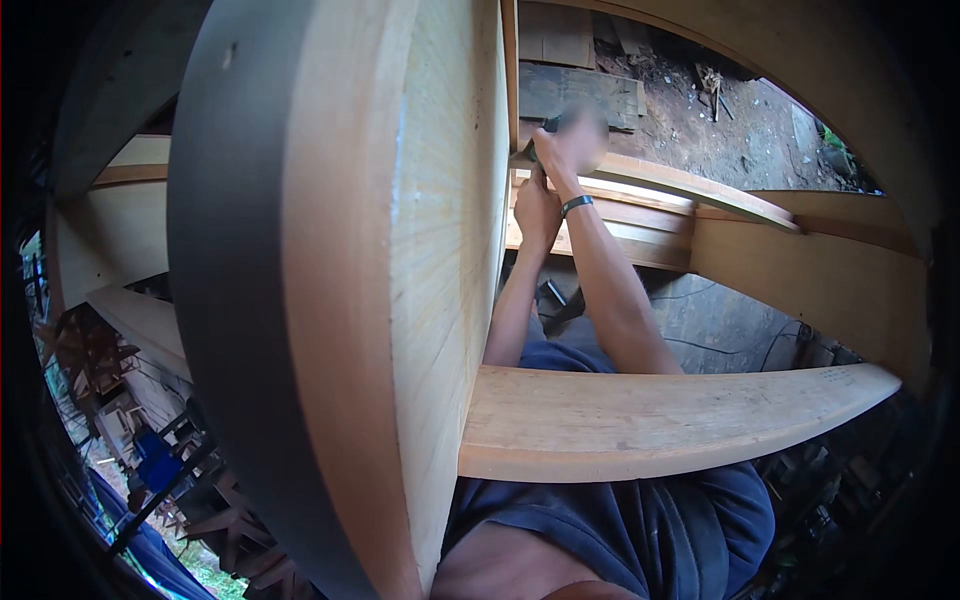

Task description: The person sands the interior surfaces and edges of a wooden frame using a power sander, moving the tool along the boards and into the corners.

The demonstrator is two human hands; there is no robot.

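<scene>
Dirt ground (680,145): brown, strewn with pale bits, upper right of the frame
Weathered board (572,90): grayish, lying flat on the dirt, top center
Brown panel (555,42): just above that board, at the top edge
Splintered sticks (712,82): a little heap, upper right
Greenery (832,140): a small patch at the far upper right
Gray floor (720,308): scuffed, right of center
Black cable (740,351): curving loosely over that floor
Blue object (155,462): bright, lower left; I can't make out what it is
Jagged brown pieces (90,355): jumbled at the left edge
Dark clutter (825,500): lower right, too dim to sort out
</scene>
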